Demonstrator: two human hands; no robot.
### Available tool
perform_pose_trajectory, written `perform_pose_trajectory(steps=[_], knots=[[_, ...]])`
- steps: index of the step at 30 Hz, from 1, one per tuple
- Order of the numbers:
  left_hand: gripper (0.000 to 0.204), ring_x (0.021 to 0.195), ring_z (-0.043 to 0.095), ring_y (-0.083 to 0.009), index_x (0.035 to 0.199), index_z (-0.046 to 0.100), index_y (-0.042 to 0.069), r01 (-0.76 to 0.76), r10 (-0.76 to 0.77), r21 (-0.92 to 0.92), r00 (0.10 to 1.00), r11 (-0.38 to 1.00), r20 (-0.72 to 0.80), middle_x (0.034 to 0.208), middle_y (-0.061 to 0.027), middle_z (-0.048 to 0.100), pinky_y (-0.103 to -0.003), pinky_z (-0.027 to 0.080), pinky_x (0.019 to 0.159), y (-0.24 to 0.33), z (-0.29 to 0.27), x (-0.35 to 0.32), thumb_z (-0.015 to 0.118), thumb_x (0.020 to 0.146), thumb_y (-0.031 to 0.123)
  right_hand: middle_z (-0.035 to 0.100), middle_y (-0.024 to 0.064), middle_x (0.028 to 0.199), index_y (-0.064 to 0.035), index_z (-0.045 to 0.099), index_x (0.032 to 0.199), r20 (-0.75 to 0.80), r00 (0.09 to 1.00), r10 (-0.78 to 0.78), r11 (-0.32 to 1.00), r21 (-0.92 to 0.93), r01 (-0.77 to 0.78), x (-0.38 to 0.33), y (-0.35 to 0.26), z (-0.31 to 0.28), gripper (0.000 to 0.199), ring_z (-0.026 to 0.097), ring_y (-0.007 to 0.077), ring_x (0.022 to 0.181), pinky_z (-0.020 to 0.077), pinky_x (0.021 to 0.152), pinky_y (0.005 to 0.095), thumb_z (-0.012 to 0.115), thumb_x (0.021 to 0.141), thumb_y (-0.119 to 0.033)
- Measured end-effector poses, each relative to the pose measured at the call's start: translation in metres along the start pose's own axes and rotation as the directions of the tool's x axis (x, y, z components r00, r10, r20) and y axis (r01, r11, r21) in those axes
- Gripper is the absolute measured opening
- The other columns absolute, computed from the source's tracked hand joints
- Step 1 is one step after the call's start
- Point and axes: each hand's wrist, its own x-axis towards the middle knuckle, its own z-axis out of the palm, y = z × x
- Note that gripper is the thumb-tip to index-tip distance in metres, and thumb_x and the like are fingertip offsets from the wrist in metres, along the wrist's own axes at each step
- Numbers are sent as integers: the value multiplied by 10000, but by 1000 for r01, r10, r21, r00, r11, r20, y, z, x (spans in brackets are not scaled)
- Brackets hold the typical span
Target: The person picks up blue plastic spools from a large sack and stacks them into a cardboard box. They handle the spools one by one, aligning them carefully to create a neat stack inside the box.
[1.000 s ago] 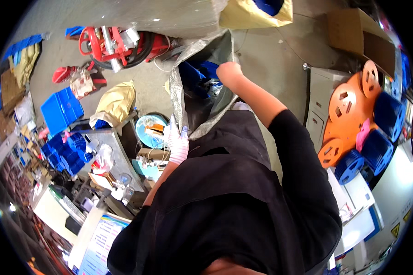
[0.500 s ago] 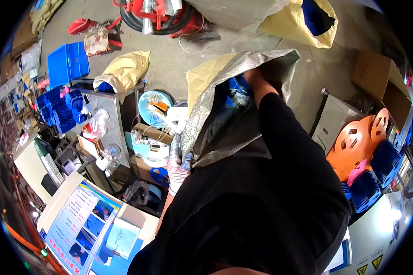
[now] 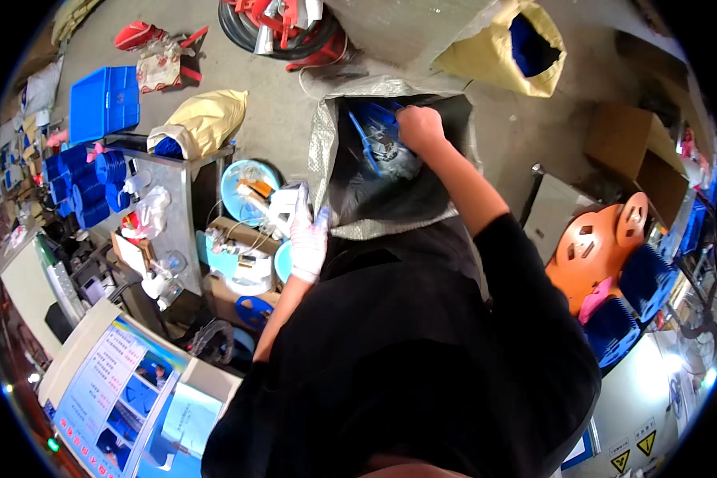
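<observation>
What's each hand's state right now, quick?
Left hand: fingers apart by the sack; grip can't be told.
Right hand: curled, at the sack's opening; whether it holds anything can't be told.

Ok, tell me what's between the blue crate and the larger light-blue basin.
In the head view, a yellow sack and part of a metal table lie between them.

- Bare right hand (image 3: 420, 130), knuckles up, fingers curled under and mostly hidden.
- Bare right forearm (image 3: 474, 187) reaching forward and inward from a black fabric sleeve (image 3: 526, 279).
- Pale-gloved left hand (image 3: 308, 248) lower, two bluish fingertips (image 3: 322, 215) pointing forward, apart.
- Bare left forearm (image 3: 283, 313) slanting forward.
</observation>
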Motion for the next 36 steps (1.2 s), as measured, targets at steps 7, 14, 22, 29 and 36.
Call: perform_pose_trajectory(steps=[7,14,22,29,36], knots=[[623,1187,498,-376,1397,343,-1,93,-94,-61,995,994,-12,1306,-245,504,-367,391,1002,-53,86,97,600,852,159,614,107,777,-117,597,807,-339,941,18,992,-110,-59,-48,6,-109,81,636,320,722,508,612,423,557,832,-183],[623,1165,526,-361,1380,374,6,148,-149,-236,989,961,12,1265,-233,545,-368,404,981,-50,128,167,605,828,181,587,78,788,-108,571,798,-524,852,17,995,-74,-65,-84,13,-191,24,609,300,735,490,620,410,585,782,-117],[573,886,589,-258,1346,395,-5,223,-264,-557,964,800,7,1075,-173,600,-344,476,814,17,110,196,576,809,75,598,70,769,-21,634,902,-650,452,611,788,557,-263,-196,87,-222,133,572,168,636,466,608,274,666,830,-129],[499,687,592,-270,1272,453,72,461,-438,-594,878,659,195,829,-160,596,-398,504,656,-92,172,270,596,800,144,454,-46,611,-83,527,706,-339,198,920,339,940,38,-284,150,-191,199,419,39,519,313,466,184,623,879,-98],[414,746,572,-297,1283,374,121,271,-578,-862,816,428,-31,950,-192,546,-466,492,719,-59,166,265,434,876,77,439,-46,598,-113,481,654,-154,176,972,127,979,157,-243,295,-160,268,428,49,486,315,429,205,648,862,-99]])
